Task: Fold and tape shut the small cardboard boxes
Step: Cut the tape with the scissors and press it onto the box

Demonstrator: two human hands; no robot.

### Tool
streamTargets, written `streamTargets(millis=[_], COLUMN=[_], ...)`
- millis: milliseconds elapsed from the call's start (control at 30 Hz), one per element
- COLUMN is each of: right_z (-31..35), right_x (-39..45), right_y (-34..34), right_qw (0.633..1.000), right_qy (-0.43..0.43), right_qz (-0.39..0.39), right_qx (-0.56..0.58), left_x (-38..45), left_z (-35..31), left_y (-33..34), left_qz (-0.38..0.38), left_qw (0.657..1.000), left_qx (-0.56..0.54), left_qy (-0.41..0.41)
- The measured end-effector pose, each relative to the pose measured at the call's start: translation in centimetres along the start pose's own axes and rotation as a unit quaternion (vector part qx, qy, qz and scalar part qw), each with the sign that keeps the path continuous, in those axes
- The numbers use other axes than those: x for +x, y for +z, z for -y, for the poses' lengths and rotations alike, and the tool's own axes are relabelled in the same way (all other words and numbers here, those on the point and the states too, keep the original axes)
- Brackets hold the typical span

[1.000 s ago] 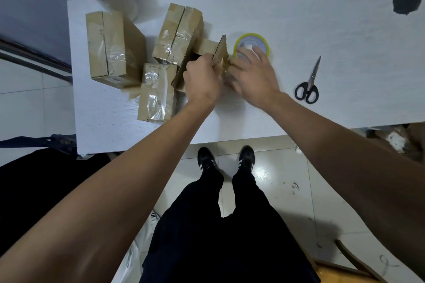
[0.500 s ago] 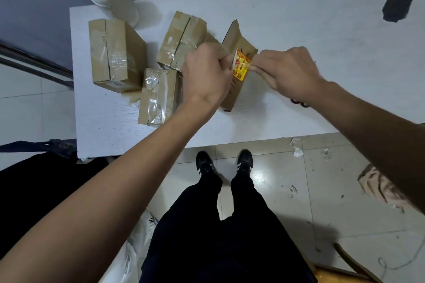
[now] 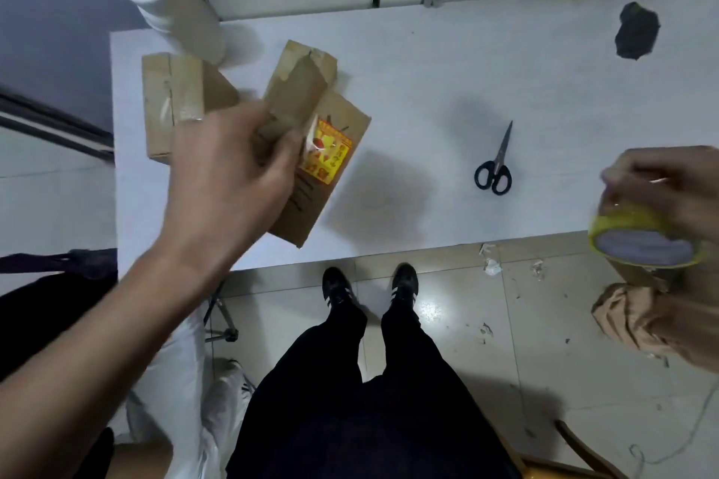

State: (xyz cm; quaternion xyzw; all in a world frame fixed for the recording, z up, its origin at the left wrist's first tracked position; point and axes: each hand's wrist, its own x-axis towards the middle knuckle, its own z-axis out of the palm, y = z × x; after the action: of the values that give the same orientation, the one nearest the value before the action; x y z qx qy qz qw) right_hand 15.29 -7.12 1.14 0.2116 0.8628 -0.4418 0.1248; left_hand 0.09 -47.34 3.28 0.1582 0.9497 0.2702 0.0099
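My left hand (image 3: pixel 233 171) grips a small brown cardboard box (image 3: pixel 327 152) with an orange and yellow label, lifted above the white table (image 3: pixel 428 89). Its end flap stands up at the far end. My right hand (image 3: pixel 669 183) holds a yellow-rimmed roll of clear tape (image 3: pixel 642 241) out at the right edge of the view, past the table's front edge. A thin strip of clear tape appears stuck at the label; whether it runs to the roll I cannot tell.
A taped box (image 3: pixel 175 97) lies at the table's left end, partly behind my left hand. Black scissors (image 3: pixel 494 163) lie right of centre. A white roll (image 3: pixel 167 0) stands at the back left corner. A dark patch (image 3: pixel 636 35) marks the far right. Crumpled brown paper (image 3: pixel 630 315) lies on the floor.
My right hand has swung far right with the tape roll, away from the box. My left hand has lifted the box nearer. The view shifted, so the other taped boxes are hidden.
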Motion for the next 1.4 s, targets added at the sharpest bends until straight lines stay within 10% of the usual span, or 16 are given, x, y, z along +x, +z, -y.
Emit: streamTargets(millis=[400,600,733,1100,1400], right_z=[-0.6,-0.1,0.4,2.9,4.4], right_x=[-2.7,-3.7,-3.3,1.4,5.3], right_y=[11.2,12.3,12.4,13.8,14.7], right_qw=[0.858,0.821,0.805,0.962,0.964], right_qy=[0.227,0.233,0.254,0.129,0.179], right_qz=[-0.031,-0.079,-0.097,0.029,0.031], right_qx=[0.460,0.515,0.528,0.240,0.193], left_x=[3.1,0.8,0.4,-0.9,0.6], left_z=[-0.6,3.0,3.7,4.2,5.3], left_y=[16.2,20.9,20.3,18.3,20.8], left_qz=[0.042,0.150,0.131,0.071,0.065], left_qw=[0.964,0.892,0.917,0.985,0.991], left_qx=[0.156,0.218,0.188,0.002,-0.060], left_qy=[0.210,0.366,0.328,0.160,0.105])
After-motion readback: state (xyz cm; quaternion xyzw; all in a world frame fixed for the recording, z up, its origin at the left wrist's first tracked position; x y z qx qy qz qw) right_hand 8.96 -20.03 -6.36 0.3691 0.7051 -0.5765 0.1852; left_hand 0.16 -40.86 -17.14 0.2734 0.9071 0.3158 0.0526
